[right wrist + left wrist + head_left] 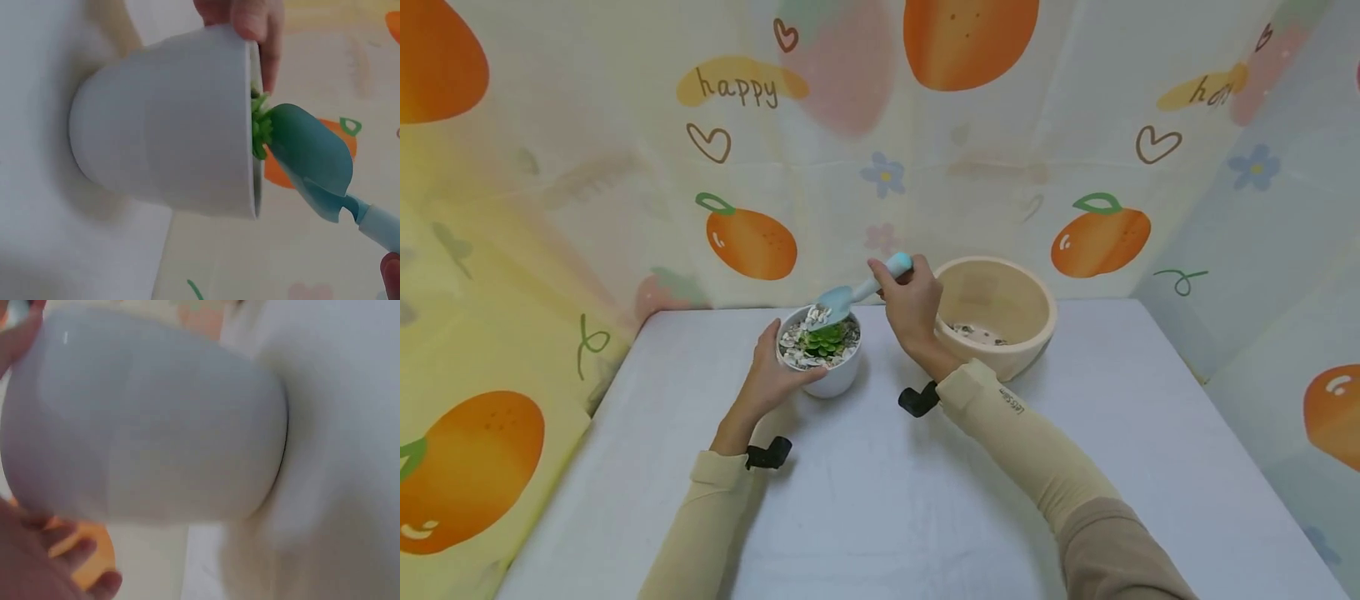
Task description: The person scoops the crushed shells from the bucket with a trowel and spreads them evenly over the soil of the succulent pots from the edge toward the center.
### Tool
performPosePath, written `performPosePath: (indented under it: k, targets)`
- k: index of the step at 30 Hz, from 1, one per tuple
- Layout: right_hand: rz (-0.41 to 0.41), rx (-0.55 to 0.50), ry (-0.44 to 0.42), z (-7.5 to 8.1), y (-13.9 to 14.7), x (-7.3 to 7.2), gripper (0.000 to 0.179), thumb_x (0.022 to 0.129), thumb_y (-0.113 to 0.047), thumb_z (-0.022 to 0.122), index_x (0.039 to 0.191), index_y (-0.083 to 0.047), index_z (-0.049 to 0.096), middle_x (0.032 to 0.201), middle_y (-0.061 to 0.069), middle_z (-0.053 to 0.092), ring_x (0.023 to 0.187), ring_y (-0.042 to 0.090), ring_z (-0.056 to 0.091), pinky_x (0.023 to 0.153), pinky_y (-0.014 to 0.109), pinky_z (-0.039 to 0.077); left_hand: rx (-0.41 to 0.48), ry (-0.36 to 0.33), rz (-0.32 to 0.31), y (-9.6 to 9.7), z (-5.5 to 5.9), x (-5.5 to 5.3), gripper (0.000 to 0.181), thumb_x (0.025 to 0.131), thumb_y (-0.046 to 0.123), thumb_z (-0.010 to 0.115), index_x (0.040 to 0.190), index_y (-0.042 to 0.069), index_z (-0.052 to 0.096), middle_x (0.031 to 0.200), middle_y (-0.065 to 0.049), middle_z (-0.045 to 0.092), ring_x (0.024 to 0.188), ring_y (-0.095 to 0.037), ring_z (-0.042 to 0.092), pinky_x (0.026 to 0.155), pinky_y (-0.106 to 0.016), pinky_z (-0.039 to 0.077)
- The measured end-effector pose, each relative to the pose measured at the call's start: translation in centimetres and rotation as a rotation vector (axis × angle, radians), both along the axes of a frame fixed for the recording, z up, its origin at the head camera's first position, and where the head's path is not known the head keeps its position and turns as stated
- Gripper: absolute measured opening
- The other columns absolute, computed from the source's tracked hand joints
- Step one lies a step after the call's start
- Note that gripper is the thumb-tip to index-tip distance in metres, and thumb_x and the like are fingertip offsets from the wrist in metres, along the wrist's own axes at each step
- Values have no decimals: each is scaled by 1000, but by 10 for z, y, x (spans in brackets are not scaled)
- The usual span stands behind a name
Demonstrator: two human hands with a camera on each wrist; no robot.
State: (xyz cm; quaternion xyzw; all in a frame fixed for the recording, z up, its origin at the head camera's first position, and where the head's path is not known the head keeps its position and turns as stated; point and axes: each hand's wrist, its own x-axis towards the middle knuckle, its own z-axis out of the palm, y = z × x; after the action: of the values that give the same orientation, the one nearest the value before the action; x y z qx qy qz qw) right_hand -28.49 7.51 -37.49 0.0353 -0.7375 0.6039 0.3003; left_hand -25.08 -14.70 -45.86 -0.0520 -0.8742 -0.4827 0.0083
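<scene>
A white plant pot [833, 385] stands upright on the table, holding a green succulent [826, 342] among white and grey pebbles [796, 353]. My left hand [769, 377] grips the pot from its left side, with the thumb at the near rim. My right hand [914, 305] holds a light blue trowel [867, 290] by its handle, tilted down to the left. Its blade lies over the succulent, with white pebbles at the tip. In the right wrist view the trowel's underside [312, 153] is close beside the leaves. The pot's wall [150, 419] fills most of the left wrist view.
A large beige planter [1048, 321] stands to the right, just behind my right wrist, with some pebbles [977, 335] on its bottom. White cloth covers the table [880, 500]. A fruit-patterned curtain [880, 208] hangs behind the table's far edge and along both sides.
</scene>
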Motion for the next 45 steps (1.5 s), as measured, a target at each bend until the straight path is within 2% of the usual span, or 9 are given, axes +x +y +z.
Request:
performPosePath:
  k: [4, 11, 17, 20, 23, 31, 35, 38, 45]
  targets:
    - [14, -8, -10, 2, 3, -1, 33, 87, -32, 74, 85, -4, 56, 71, 15, 66, 63, 27, 69, 60, 26, 58, 23, -32, -54, -9, -3, -4, 116, 75, 33, 83, 156, 6, 5, 160, -22, 17, 148, -39, 18, 117, -61, 20]
    - [13, -13, -37, -4, 0, -1, 35, 87, -35, 73, 84, -5, 56, 71, 14, 67, 62, 22, 68, 58, 24, 55, 77, -3, -40, -6, -7, -5, 111, 73, 30, 85, 155, 6, 13, 155, -19, 27, 144, -37, 27, 116, -59, 24]
    - [17, -32, -12, -7, -2, 1, 34, 87, -33, 74, 84, -5, 56, 71, 15, 68, 62, 23, 68, 58, 25, 55, 51, -21, 31, 3, -5, 2, 114, 73, 35, 84, 156, 6, 10, 158, -20, 23, 146, -37, 23, 117, -60, 23]
    - [29, -38, -6, -7, -2, 2, 34, 87, -33, 74, 84, -5, 56, 72, 16, 69, 63, 25, 69, 59, 26, 56, 53, 3, 83, 11, -4, 6, 113, 72, 36, 85, 155, 7, 14, 156, -18, 26, 143, -35, 27, 116, -59, 26]
    - [37, -51, 0, -8, -1, 2, 34, 86, -34, 74, 85, -4, 57, 72, 17, 68, 63, 26, 69, 60, 26, 57, 45, 26, 95, 16, -2, 9, 112, 71, 38, 85, 154, 7, 17, 153, -19, 30, 140, -35, 31, 113, -59, 29]
    - [53, -90, 8, -15, -2, 4, 32, 87, -32, 74, 86, -5, 57, 73, 15, 67, 63, 26, 69, 61, 25, 58, 18, 4, -71, -10, 0, -2, 115, 74, 30, 84, 156, 5, 7, 159, -21, 20, 147, -38, 20, 117, -61, 19]
    - [17, -86, 25, -16, -4, 4, 31, 87, -31, 74, 84, -5, 57, 71, 15, 68, 61, 24, 68, 60, 25, 57, 30, -58, -123, -16, 1, -7, 117, 75, 33, 83, 157, 11, 4, 163, -18, 11, 150, -39, 13, 117, -63, 16]
    - [3, -81, 33, -16, -5, 4, 32, 86, -32, 74, 84, -5, 57, 71, 15, 68, 60, 22, 68, 59, 24, 57, 35, -82, -105, -14, 0, -6, 117, 75, 34, 84, 158, 12, 4, 163, -17, 10, 150, -39, 13, 117, -62, 16]
    - [-1, 6, 93, -9, -5, 5, 32, 88, -32, 73, 82, -5, 56, 66, 13, 66, 55, 14, 61, 52, 22, 48, 24, -28, 0, -2, -5, 5, 114, 73, 36, 84, 156, 8, 12, 158, -20, 22, 146, -37, 23, 116, -61, 23]
